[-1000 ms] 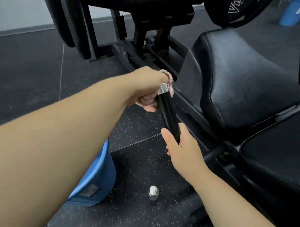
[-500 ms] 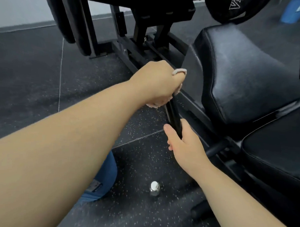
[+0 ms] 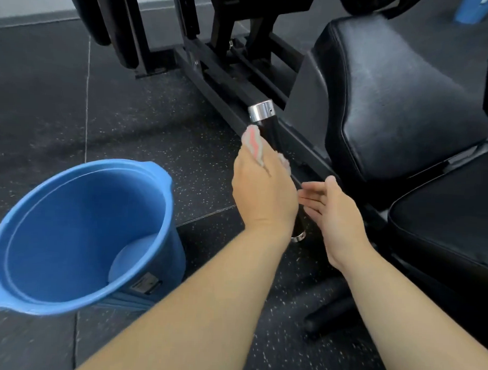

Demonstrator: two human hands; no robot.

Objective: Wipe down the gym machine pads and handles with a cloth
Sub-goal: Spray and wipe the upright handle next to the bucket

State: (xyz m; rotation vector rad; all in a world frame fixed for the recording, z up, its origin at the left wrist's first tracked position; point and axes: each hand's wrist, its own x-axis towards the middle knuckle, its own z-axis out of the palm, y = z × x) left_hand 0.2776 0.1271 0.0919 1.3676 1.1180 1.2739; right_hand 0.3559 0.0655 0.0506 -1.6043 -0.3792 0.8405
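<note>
Reaches both bare forearms forward from the lower edge. Wraps the left hand (image 3: 264, 194), knuckles upward, round a black cylindrical handle with a chrome cap (image 3: 268, 130), pinning a pink-and-white striped cloth (image 3: 254, 143) against it. Holds the right hand (image 3: 337, 215) just beside, flat, fingers (image 3: 310, 199) straight and together, pointing leftward, palm facing the left hand.

Bare floor (image 3: 145, 120) lay open left of the handle (image 3: 268, 130), as far as the blue bucket (image 3: 79, 206) at near left. Right of it, the seat pad (image 3: 400, 107) and frame rail (image 3: 307, 154) left only a narrow gap. The left hand (image 3: 262, 191) with its cloth (image 3: 254, 142) covered the handle's middle; the chrome far end stood free.
</note>
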